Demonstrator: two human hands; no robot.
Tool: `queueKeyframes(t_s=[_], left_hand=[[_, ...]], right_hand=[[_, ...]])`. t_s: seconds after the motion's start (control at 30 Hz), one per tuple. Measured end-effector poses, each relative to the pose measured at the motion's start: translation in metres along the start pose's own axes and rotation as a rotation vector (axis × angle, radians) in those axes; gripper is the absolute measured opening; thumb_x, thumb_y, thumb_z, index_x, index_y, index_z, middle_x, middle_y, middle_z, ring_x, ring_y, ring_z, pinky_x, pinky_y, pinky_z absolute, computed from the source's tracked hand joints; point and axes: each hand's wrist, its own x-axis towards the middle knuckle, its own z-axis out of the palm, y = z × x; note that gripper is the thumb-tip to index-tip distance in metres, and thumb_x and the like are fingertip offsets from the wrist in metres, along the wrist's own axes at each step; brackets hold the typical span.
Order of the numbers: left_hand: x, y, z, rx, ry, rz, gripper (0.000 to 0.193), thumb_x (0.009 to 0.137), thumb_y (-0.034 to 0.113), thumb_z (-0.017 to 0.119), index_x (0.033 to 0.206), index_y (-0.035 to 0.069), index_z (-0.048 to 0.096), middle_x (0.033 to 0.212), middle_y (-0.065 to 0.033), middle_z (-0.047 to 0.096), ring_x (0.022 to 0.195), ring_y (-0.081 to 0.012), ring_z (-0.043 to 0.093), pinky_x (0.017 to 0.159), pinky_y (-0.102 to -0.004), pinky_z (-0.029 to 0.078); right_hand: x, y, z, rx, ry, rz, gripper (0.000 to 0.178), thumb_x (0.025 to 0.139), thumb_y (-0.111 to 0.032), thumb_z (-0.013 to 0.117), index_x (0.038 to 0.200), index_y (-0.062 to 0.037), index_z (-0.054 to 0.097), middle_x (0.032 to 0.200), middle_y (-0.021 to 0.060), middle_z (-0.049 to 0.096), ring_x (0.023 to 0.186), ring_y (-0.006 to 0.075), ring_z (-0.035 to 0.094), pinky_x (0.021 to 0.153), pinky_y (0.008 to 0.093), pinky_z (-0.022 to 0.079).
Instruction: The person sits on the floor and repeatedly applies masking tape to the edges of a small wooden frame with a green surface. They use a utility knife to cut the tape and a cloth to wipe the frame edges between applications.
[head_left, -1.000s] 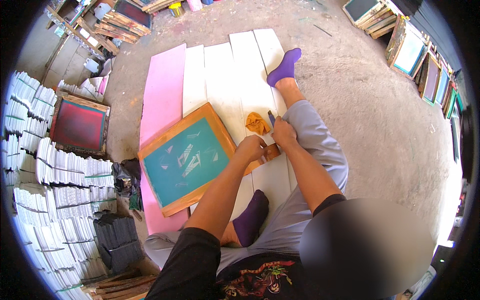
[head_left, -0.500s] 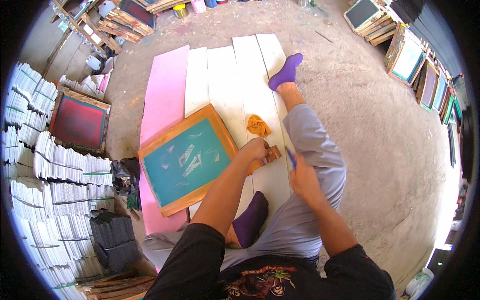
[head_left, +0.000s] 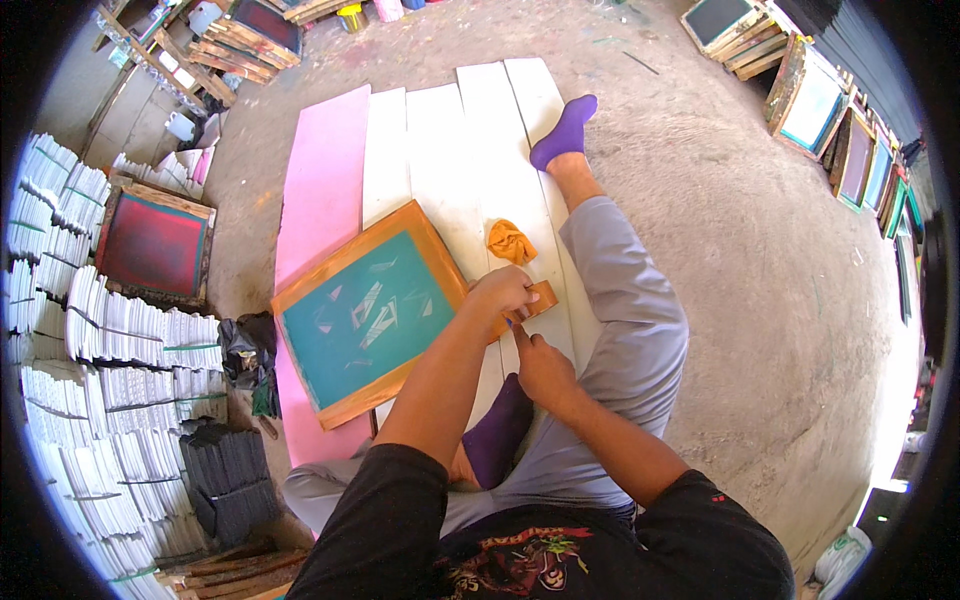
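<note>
A wooden-framed printing screen (head_left: 362, 312) with teal mesh and pale angular marks lies tilted on the boards. Shiny brown tape covers its frame. At the frame's near right corner my left hand (head_left: 503, 291) is closed around a roll of brown packing tape (head_left: 544, 299). Just below it, my right hand (head_left: 545, 368) grips a slim blue-handled tool (head_left: 511, 322); only a bit of blue shows, and its tip is hidden beside the tape. A crumpled orange cloth (head_left: 511, 241) sits on the boards beyond my left hand.
White boards (head_left: 430, 150) and a pink board (head_left: 325, 170) lie under the screen, with my legs around them. Stacks of bundled paper (head_left: 140, 330) stand at left, near a red screen (head_left: 158, 246). More framed screens (head_left: 812, 105) lean along the far right.
My right hand has moved left with the blue-handled tool, from beside my knee to the tape just below my left hand. The left hand stays on the roll.
</note>
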Motion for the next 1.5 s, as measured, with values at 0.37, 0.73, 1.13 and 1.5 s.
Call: queueKeyframes(t_s=[0.37, 0.73, 1.13, 1.5], left_hand=[[-0.001, 0.000, 0.002, -0.010, 0.027, 0.017, 0.032, 0.093, 0.027, 0.074, 0.111, 0.001, 0.075, 0.101, -0.0169, 0.077, 0.091, -0.0267, 0.074, 0.084, -0.0407, 0.055], [-0.006, 0.006, -0.001, -0.033, 0.017, 0.023, 0.036, 0.090, 0.033, 0.076, 0.107, 0.001, 0.075, 0.100, -0.0211, 0.075, 0.092, -0.0308, 0.073, 0.084, -0.0431, 0.054], [0.013, 0.016, 0.007, 0.127, 0.098, 0.037, 0.040, 0.089, 0.040, 0.074, 0.097, 0.001, 0.076, 0.092, -0.0165, 0.075, 0.087, -0.0352, 0.072, 0.077, -0.0455, 0.054], [-0.002, 0.087, -0.074, 0.472, 0.618, -0.012, 0.025, 0.087, 0.034, 0.077, 0.096, 0.011, 0.081, 0.117, -0.0154, 0.068, 0.114, -0.0336, 0.062, 0.109, -0.0565, 0.040]], right_hand=[[0.008, 0.004, 0.010, 0.024, 0.017, 0.005, 0.065, 0.092, -0.005, 0.051, 0.155, -0.0016, 0.035, 0.105, 0.0256, 0.064, 0.090, 0.0430, 0.071, 0.078, 0.0521, 0.059], [0.014, 0.001, 0.014, -0.052, 0.011, -0.009, 0.060, 0.097, -0.010, 0.048, 0.154, 0.0008, 0.034, 0.102, 0.0244, 0.065, 0.086, 0.0404, 0.072, 0.071, 0.0510, 0.061], [0.001, 0.015, 0.020, 0.012, -0.059, 0.067, 0.061, 0.090, -0.010, 0.058, 0.148, -0.0022, 0.044, 0.105, 0.0247, 0.066, 0.092, 0.0440, 0.070, 0.080, 0.0533, 0.058], [-0.007, 0.020, -0.007, 0.067, -0.069, 0.082, 0.061, 0.092, -0.013, 0.058, 0.151, -0.0077, 0.042, 0.110, 0.0231, 0.062, 0.096, 0.0418, 0.069, 0.080, 0.0532, 0.059]])
